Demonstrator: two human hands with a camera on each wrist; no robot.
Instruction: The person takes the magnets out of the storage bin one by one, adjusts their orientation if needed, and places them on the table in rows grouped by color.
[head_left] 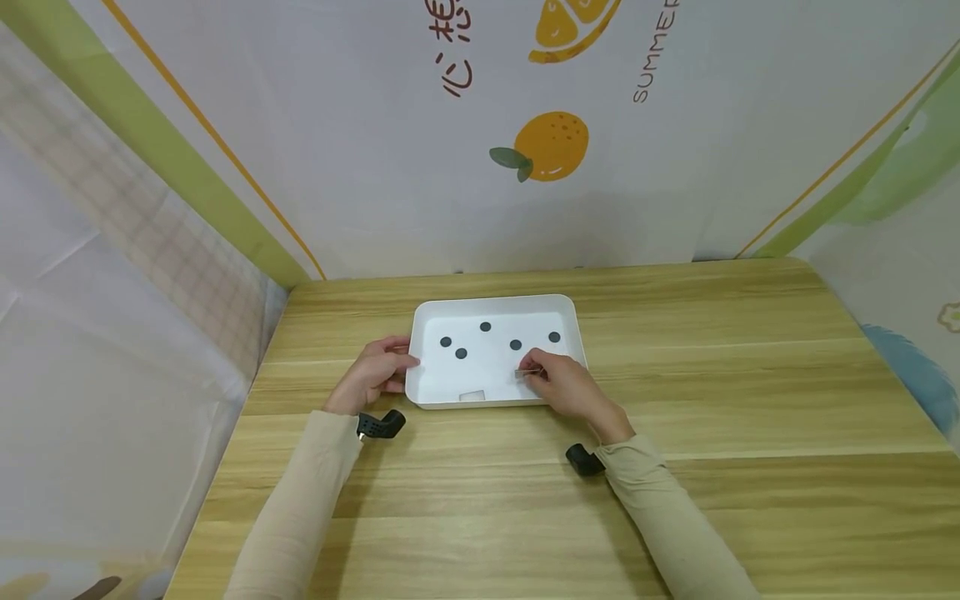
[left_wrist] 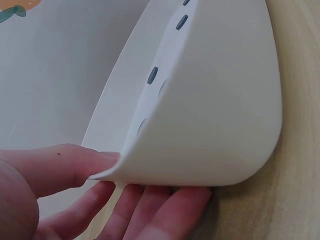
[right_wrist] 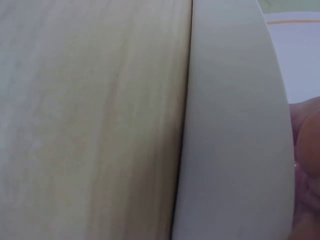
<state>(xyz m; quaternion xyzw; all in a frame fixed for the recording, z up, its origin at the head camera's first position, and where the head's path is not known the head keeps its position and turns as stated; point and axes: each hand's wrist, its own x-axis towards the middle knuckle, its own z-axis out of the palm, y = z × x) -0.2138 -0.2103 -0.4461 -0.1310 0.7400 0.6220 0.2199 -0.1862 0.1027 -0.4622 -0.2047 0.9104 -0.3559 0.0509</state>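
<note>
A shallow white tray (head_left: 495, 403) lies on the table with several small dark round discs (head_left: 485, 327) scattered over its floor. My left hand (head_left: 372, 372) grips the tray's left edge; in the left wrist view its thumb (left_wrist: 75, 167) hooks over the rim and the other fingers lie against the outer wall below. Over the front right part of the tray, my right hand (head_left: 562, 382) pinches a small thin flat piece (head_left: 522, 373), too small to name its kind. A pale rectangular piece (head_left: 472, 396) is at the tray's front wall.
The wood-grain table (head_left: 480, 500) runs back to a printed white cloth (head_left: 420, 217) with fruit drawings. More cloth hangs at the left and right sides. Each wrist carries a black camera mount, the left one (head_left: 382, 424) close to the tray's front left corner.
</note>
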